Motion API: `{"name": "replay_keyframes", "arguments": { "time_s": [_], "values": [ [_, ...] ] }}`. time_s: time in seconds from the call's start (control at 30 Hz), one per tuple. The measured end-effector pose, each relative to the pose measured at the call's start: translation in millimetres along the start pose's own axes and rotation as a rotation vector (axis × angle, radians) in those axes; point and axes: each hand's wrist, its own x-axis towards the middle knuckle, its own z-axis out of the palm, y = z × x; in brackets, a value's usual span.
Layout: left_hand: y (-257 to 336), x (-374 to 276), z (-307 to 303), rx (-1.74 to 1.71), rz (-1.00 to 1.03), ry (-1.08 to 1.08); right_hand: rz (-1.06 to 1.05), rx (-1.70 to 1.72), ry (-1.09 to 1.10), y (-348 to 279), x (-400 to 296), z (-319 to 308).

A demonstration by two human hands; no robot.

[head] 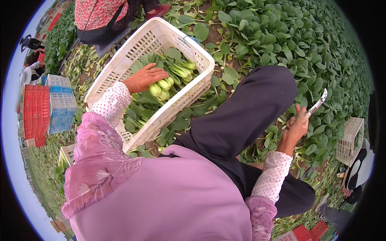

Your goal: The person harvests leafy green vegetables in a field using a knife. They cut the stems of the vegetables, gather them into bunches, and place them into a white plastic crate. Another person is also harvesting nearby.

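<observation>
Inside a white plastic crate [144, 134], my left hand [146, 79] curves from above over a bunch of bok choy [162, 89]. Pale stalk ends stick out below my fingers, and the leaves lie on the other side; my palm is hidden. More bok choy [184, 70] lies beside the bunch, with green leaves [135, 116] in the crate's nearer part. My right hand [297, 125], beyond my bent knee, grips a knife by its handle. The knife's curved, dirt-marked blade [318, 104] points up and away over the growing plants.
Dense bok choy plants [271, 33] grow at the upper right. Cut leaves [230, 75] litter the soil around the crate. A person in a red patterned top [99, 15] is close beyond it. Stacked red crates [36, 108] and blue-and-white crates [61, 104] stand left; another crate [349, 140] is right.
</observation>
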Motion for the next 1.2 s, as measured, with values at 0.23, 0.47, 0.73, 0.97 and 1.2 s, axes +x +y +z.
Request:
{"name": "replay_keyframes", "arguments": {
  "time_s": [0.23,0.47,0.73,0.97,1.2],
  "values": [
    [-15.9,13.2,118.5,-0.141,-0.079,-0.081,0.157,-0.014,0.161,54.3,1.8,-32.2],
    [-18.7,26.6,30.9,-0.195,0.019,-0.482,0.342,-0.101,0.374,121.8,-21.2,-72.2],
    [18.7,164.5,-155.1,-0.443,-0.100,0.519,0.419,-0.384,0.270,189.4,-25.7,-81.7],
    [182.4,396.0,-190.0,-0.067,0.860,0.023,0.375,-0.335,0.252,231.2,5.3,-87.9],
    [325.7,522.9,-19.7,0.505,1.469,-0.172,0.337,-0.263,0.195,227.2,10.2,-90.2]
  ]
}}
